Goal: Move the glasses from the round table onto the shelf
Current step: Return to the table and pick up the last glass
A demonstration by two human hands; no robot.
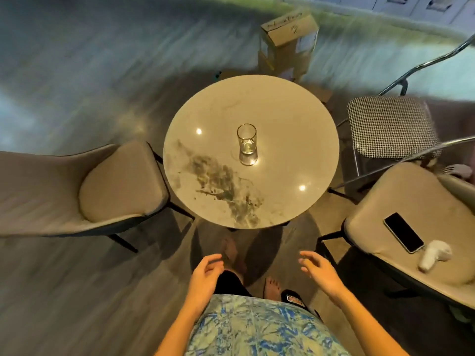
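One clear tall glass (pixel 246 140) stands upright near the middle of the round marble table (pixel 295 140). My left hand (pixel 205 274) and my right hand (pixel 320 272) hang in front of me below the table's near edge, well short of the glass. Both hands hold nothing and their fingers are loosely apart. No shelf is in view.
A beige chair (pixel 120 186) stands left of the table. A houndstooth stool (pixel 390 127) is at the right. Nearer right, a beige chair (pixel 401 206) carries a phone (pixel 403 232) and a white object (pixel 434 255). Cardboard boxes (pixel 289 44) stand behind the table.
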